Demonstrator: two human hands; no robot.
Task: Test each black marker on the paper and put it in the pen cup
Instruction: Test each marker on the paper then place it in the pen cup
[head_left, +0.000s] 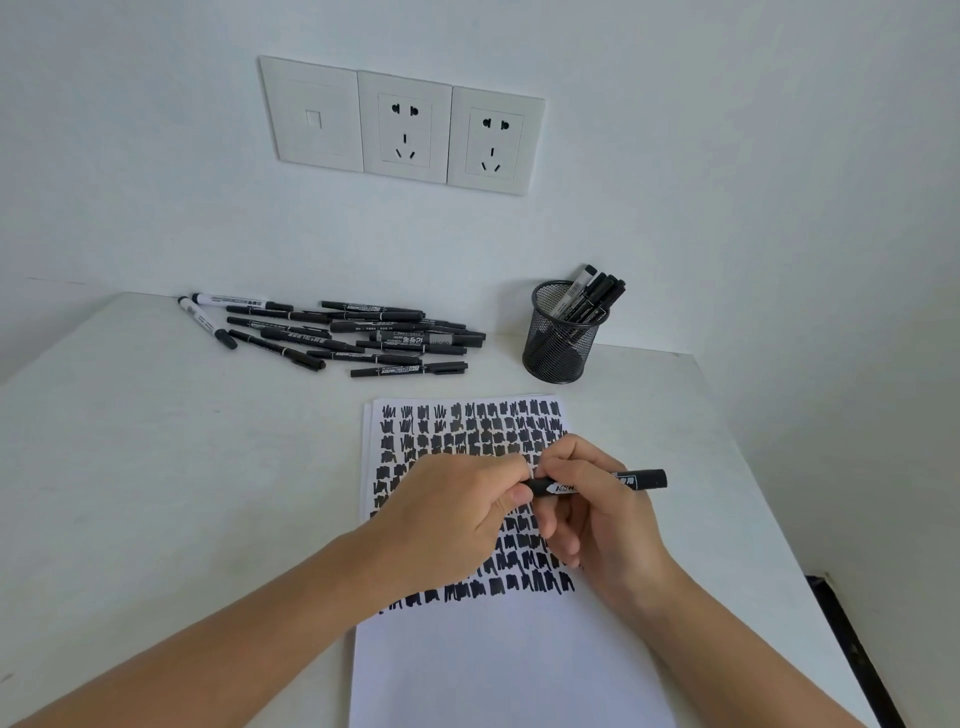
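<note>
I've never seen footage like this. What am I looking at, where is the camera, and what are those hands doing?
No machine here: a person works with bare hands. The one picture comes from a wide-angle camera worn on the head, looking down over the arms. On the white table lies a sheet of paper, its upper part covered with rows of black test scribbles. The right hand grips a black marker by its barrel; the left hand pinches its other end with curled fingers, hiding it, so I cannot tell whether a cap is on. At the back left lies a heap of loose markers; at the back right stands a mesh pen cup with several markers in it. Above them are wall sockets.
</note>
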